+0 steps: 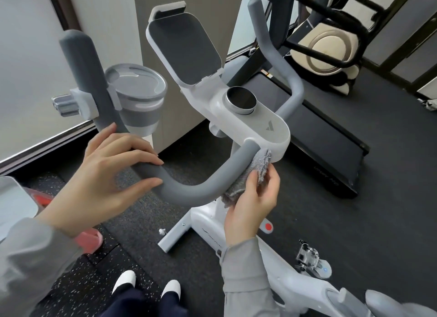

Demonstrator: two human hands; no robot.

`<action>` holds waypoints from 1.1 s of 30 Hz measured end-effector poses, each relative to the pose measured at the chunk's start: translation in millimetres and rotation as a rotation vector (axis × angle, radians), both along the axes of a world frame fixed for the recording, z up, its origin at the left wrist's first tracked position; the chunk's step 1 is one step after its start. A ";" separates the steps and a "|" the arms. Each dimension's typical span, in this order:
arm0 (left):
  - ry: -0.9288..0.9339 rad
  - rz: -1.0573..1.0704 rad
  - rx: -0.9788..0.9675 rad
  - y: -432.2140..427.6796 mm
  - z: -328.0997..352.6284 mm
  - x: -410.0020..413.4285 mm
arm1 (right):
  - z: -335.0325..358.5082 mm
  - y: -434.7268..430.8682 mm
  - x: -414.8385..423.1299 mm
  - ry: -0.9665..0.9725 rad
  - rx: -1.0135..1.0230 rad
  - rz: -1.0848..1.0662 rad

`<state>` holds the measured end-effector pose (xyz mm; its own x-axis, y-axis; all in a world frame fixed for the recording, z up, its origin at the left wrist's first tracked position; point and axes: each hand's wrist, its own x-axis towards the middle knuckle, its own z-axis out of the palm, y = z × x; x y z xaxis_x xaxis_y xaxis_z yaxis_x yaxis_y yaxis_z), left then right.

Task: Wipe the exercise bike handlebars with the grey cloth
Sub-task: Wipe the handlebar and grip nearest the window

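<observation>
Two hands are at work on the exercise bike; your left hand lies on the near bend of the handlebars, its fingers loose and nearly straight over the top of the bar and its thumb along the near side, so it rests there and does not squeeze; your right hand is curled round the grey cloth and pinches it between thumb and fingers; the cloth is bunched up and pressed against the grey bar, right where the bar goes into the white box in the middle of the bike; on top of that box sits a round dark dial, and behind it a grey tray leans back; a grey cup holder is clipped to the left upright part of the bar, just above your left hand; a black treadmill lies on the dark floor past the bike; your two white shoes show at the bottom.
</observation>
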<state>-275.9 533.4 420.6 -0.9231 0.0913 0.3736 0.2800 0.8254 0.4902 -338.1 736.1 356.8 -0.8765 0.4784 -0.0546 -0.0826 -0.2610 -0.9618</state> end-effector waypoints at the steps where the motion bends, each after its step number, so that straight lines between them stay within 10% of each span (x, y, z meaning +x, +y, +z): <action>1: -0.005 0.001 0.001 0.6 0.4 0.3 | -0.9 0.0 3.8 -0.009 -0.028 0.025; 33: 0.232 -0.148 -0.319 -61.9 3.9 -14.5 | 15.2 -120.9 107.1 -0.201 -0.564 0.105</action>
